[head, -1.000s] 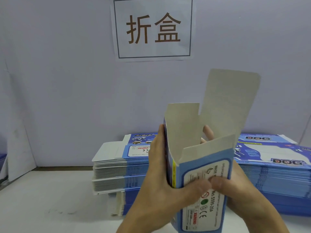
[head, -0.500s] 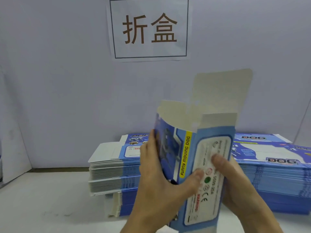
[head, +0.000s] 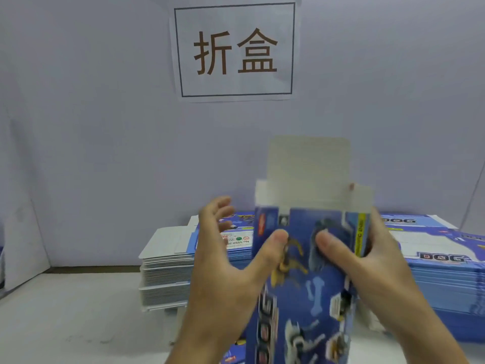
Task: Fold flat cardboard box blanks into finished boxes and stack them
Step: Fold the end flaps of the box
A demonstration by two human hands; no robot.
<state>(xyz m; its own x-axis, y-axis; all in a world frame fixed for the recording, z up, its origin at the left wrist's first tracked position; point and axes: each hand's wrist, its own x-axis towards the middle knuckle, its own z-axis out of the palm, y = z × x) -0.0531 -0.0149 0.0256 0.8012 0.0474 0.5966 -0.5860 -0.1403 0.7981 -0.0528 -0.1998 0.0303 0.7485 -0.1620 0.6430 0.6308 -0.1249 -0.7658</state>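
Rotated since prev. frame: box (head: 309, 274) now shows its dog-print front face to camera, where the label side panel faced before. Box held upright at centre, above table (head: 65, 316), top flaps (head: 309, 164) standing open, grey inner side visible. Left hand (head: 223, 261): thumb pressed on front panel, fingers spread straight and off the box's left edge, blurred. Right hand (head: 367, 266): thumb on front, fingers curled round right edge – gripping. Hands apart, one each side of box. Behind: flat blanks stack (head: 168, 271) at left, second stack (head: 443, 269) at right. Wall sign (head: 236, 51) above.
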